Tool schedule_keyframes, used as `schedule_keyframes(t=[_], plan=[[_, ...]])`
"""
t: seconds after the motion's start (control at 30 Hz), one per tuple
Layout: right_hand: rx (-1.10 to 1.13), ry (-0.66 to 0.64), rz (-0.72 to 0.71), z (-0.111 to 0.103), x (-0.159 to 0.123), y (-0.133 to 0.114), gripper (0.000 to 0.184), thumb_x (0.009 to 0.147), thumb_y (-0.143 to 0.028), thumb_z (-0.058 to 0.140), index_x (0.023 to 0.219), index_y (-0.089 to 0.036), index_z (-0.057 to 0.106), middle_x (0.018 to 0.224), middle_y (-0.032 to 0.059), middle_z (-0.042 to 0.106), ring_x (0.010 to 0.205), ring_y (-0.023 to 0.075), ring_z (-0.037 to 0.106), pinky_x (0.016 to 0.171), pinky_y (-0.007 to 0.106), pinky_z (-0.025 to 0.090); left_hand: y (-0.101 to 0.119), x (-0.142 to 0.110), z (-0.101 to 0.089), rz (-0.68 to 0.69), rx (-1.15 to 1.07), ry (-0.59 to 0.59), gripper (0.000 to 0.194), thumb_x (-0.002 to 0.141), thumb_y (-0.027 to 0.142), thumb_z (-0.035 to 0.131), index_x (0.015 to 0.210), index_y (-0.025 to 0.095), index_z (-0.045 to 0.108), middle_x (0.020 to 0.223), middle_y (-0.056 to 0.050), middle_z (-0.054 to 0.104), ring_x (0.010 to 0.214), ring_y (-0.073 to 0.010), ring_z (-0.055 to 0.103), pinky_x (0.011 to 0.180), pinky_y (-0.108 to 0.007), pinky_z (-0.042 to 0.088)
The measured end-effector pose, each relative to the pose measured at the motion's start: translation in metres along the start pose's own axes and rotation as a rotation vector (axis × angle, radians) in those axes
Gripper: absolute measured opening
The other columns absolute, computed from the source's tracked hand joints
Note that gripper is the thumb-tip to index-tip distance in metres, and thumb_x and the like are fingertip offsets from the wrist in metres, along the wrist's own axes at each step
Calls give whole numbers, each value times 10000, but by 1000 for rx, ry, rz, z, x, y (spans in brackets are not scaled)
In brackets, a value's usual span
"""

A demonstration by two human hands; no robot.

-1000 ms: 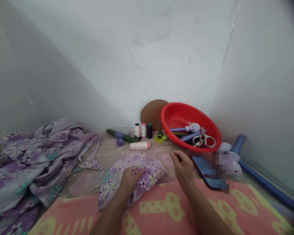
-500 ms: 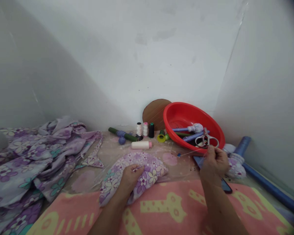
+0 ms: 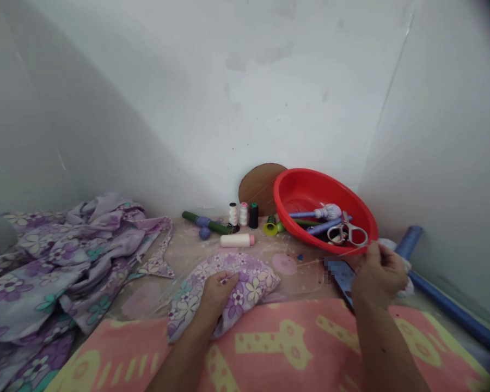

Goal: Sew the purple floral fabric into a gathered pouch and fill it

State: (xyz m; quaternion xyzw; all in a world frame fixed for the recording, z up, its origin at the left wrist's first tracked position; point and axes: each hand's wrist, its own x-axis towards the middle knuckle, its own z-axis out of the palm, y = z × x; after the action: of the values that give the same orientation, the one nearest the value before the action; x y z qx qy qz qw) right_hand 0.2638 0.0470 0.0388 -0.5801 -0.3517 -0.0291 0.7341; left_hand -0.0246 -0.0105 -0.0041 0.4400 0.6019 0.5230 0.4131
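Head cam: flowered cloth (image 3: 251, 286) lay bunched front & center, its near edge over a pink-&-yellow towel (image 3: 269, 348), the rest on the tabletop (image 3: 306, 283). Left hand (image 3: 215, 294) had its fingers pinched narrow on the cloth, prob. to steady it. Right hand (image 3: 379, 277) was up off the surface, well apart from the cloth, fingers closed tight on a thin thread (image 3: 351, 252), prob. raised to keep it taut; needle or not, too small to tell.

White spool (image 3: 233, 240) lay on its side just behind the cloth; black spool (image 3: 253, 216) stood upright w/ two pale ones, prob. lined up at the back to save room. Scissors (image 3: 358, 235) sat in the red basin (image 3: 283, 215), handles at the near rim, prob. for easy reach. Phone (image 3: 340, 279) lay partly behind the right hand.

Surface: patterned, w/ what looked like clear plastic over it. Big cloth pile (image 3: 81, 256) at left, blue tube (image 3: 453, 306) at right. Room: pale, smudged wall (image 3: 188, 109) close behind, corner at right, dim light.
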Motion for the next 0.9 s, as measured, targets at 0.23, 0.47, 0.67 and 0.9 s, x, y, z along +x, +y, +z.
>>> schedule_keyframes(t=[0.23, 0.47, 0.67, 0.9], plan=[[225, -448, -67, 15, -54, -34, 201, 758, -323, 469, 860, -158, 520, 652, -8, 486, 518, 95, 429, 492, 211, 359, 6, -3, 2, -3, -33, -43, 287, 525, 400, 640, 560, 117, 609, 430, 29, 514, 427, -103, 454, 439, -200, 331], [295, -1202, -105, 16, -110, -53, 222, 789, -288, 415, 850, -151, 579, 626, 7, 528, 541, 108, 475, 512, 209, 385, 9, -6, 0, -45, -136, -127, 227, 528, 339, 652, 526, 127, 572, 446, 31, 512, 432, -93, 437, 430, -193, 317], [251, -1309, -183, 16, -119, -53, 155, 752, -222, 466, 699, -158, 597, 596, -7, 531, 572, 107, 489, 532, 192, 378, 8, -6, 0, 11, -72, -134, 239, 522, 340, 655, 485, 124, 559, 417, 42, 486, 423, -85, 409, 429, -192, 301], [203, -1330, -182, 20, -122, -40, 199, 749, -238, 478, 710, -174, 662, 572, -12, 589, 544, 116, 528, 509, 192, 392, 9, -8, 0, -90, -215, -174, 275, 515, 379, 676, 540, 131, 560, 440, 35, 540, 409, -93, 457, 423, -195, 339]])
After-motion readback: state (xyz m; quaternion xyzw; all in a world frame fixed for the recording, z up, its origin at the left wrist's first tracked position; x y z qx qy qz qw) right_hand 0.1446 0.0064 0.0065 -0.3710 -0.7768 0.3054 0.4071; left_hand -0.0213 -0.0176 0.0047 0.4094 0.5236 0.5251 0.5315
